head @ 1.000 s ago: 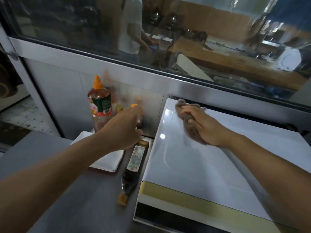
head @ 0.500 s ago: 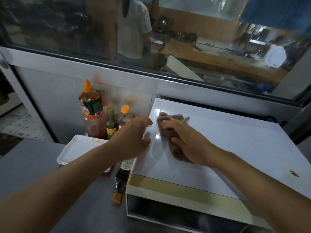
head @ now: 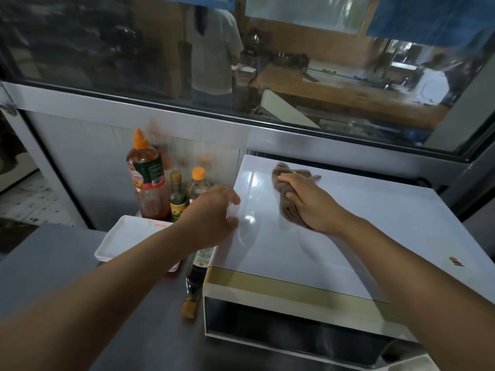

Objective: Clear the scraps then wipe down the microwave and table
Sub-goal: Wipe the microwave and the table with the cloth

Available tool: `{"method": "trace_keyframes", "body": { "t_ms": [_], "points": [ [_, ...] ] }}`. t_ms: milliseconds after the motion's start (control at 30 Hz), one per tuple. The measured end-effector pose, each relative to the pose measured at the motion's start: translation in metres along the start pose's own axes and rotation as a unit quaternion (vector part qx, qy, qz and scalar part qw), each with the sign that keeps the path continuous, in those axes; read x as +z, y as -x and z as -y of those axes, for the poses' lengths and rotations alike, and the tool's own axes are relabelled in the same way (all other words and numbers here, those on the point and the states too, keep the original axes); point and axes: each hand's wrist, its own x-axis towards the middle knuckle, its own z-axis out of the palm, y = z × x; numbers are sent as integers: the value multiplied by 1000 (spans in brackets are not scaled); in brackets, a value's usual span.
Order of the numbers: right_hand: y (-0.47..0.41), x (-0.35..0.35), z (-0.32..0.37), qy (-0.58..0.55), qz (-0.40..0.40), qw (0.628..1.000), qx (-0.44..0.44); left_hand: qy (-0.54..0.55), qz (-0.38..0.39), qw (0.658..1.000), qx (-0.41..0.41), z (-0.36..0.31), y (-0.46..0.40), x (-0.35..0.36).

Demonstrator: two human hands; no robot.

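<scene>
Both bare forearms reach forward from the lower corners of the view, the left rising from the bottom left and the right from the bottom right, converging toward the middle. The left hand is held palm down with its fingers loosely bent and spread, gripping nothing. The right hand lies flat, palm down, farther forward than the left, its fingers nearly straight and pressing downward.

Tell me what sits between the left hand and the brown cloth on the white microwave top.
In the head view, only bare glossy white microwave top lies between the left hand at its left edge and the brown cloth under the right hand.
</scene>
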Motion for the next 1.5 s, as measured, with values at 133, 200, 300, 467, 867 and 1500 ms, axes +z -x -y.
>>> {"method": "trace_keyframes", "body": {
  "t_ms": [133,200,300,467,867,1500],
  "points": [
    [34,4,15,-13,6,1000,0,-17,7,1000,-9,-1,-1,-1],
    [54,5,22,-27,15,1000,5,-33,11,999,-8,-3,-3,-1],
    [76,4,28,-54,10,998,7,-47,-6,999,8,-7,-3,-1],
    [71,-3,22,-48,1,998,39,-58,9,997,52,-15,-1,1],
    [79,4,29,2,-26,995,91,-78,43,994,64,-12,9,0],
    [62,-16,95,54,-6,995,84,-93,-9,995,22,3,46,-33]
  ]
}}
